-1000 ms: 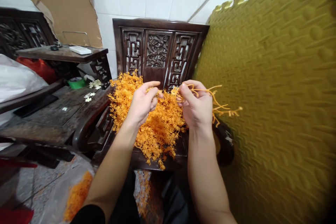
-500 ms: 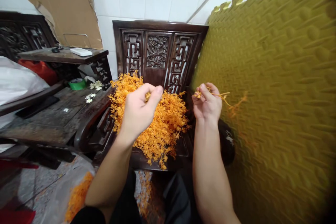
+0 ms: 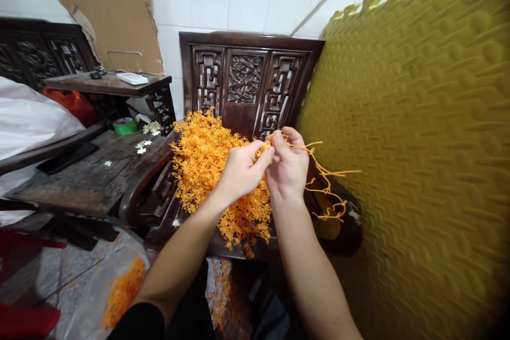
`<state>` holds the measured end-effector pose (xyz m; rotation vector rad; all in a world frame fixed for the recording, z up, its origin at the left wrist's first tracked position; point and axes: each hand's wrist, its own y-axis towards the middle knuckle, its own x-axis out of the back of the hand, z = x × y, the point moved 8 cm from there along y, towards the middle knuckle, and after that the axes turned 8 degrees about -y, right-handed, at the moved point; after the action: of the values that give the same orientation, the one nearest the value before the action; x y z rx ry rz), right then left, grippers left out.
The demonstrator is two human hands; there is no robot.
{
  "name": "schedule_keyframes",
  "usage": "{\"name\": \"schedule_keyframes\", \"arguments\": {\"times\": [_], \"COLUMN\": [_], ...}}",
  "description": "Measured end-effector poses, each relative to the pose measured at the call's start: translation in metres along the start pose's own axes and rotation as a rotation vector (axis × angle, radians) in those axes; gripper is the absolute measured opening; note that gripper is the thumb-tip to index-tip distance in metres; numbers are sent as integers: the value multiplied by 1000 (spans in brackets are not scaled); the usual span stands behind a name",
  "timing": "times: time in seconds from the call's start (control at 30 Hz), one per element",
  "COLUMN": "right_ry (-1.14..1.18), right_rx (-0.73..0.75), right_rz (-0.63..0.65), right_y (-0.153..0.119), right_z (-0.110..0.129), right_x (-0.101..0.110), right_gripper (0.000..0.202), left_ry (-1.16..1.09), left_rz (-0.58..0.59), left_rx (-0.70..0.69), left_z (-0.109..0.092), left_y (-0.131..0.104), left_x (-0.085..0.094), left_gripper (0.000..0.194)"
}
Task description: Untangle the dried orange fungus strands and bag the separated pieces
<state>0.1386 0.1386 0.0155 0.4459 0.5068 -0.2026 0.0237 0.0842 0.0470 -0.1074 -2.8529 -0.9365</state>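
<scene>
My left hand [image 3: 245, 170] is closed in a pinch, its thumb and fingertips at the near end of an orange plastic stem [image 3: 324, 171]. Right beside it, my right hand [image 3: 287, 167] is closed around the same thin, branching stem, fingertips touching or nearly touching those of the left. Loose branches of the stem trail out to the right past the right hand. What lies between the fingertips is mostly hidden. Under and behind both hands is a big heap of orange plastic flower sprigs [image 3: 203, 154] on a dark carved wooden chair [image 3: 245, 117].
A yellow-green foam mat [image 3: 410, 117] stands upright at the right. To the left, a dark wooden bench [image 3: 91, 180] bears green tape [image 3: 125, 126] and small pale flowers [image 3: 151, 127]. A clear plastic bag [image 3: 90, 297] with orange pieces sits on the floor, lower left.
My hands were apart and have come together over the heap: the left moved right, the right moved left. The trailing stem, blurred before, now shows clearly. The view has shifted slightly.
</scene>
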Motion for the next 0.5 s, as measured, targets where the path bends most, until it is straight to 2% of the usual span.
{"name": "schedule_keyframes", "arguments": {"times": [0.07,0.17,0.23,0.3,0.33,0.4,0.43,0.5], "right_ry": [-13,27,-18,-223,-375,-721,-894,-1244], "right_rx": [33,5,-29,-46,-68,-145,-191,-270], "right_rz": [-38,-160,-92,155,346,806,1047,1443], "right_y": [12,31,31,12,-7,-63,-96,-158], "right_z": [6,13,17,19,16,-4,-17,-43], "right_x": [14,46,54,48,41,31,32,50], "right_gripper": [44,44,44,35,30,20,15,12], "left_ry": [58,60,108,224,286,345,372,479], "left_rz": [84,323,320,169,70,-142,-262,-435], "left_rx": [-42,-49,-32,69,167,394,491,674], "left_z": [-26,-67,-82,-74,-62,-30,-15,15], "left_y": [-8,-34,-55,-82,-100,-150,-181,-245], "left_x": [-4,-7,15,59,87,146,175,222], "left_gripper": [32,33,27,20,16,19,22,24]}}
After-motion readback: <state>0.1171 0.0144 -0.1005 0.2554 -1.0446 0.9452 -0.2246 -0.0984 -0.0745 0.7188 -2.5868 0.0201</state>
